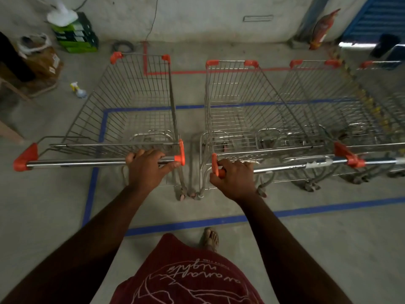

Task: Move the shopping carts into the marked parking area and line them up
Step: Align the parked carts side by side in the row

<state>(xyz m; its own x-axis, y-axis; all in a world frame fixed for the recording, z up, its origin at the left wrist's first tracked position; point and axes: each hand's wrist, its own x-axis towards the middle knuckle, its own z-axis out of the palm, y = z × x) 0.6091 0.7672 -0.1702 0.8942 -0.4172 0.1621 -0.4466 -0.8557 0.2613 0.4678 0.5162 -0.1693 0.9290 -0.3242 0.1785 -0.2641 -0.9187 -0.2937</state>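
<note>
Several wire shopping carts with orange corner caps stand side by side. My left hand [148, 166] grips the right end of the leftmost cart's [131, 102] steel handle bar. My right hand [233, 177] grips the left end of the second cart's [247, 106] handle, by its orange end cap. Two more carts [324, 102] stand to the right, close against the second one. Blue tape [188, 223] on the floor outlines a rectangle; the left cart straddles its left line, while the second cart stands inside it.
Red tape [175, 72] marks lines farther back by the wall. Cardboard and green boxes [75, 35], a bag and a spray bottle [79, 89] lie at the left. A fire extinguisher [322, 29] stands by the wall at right. My foot [210, 238] is near the front blue line.
</note>
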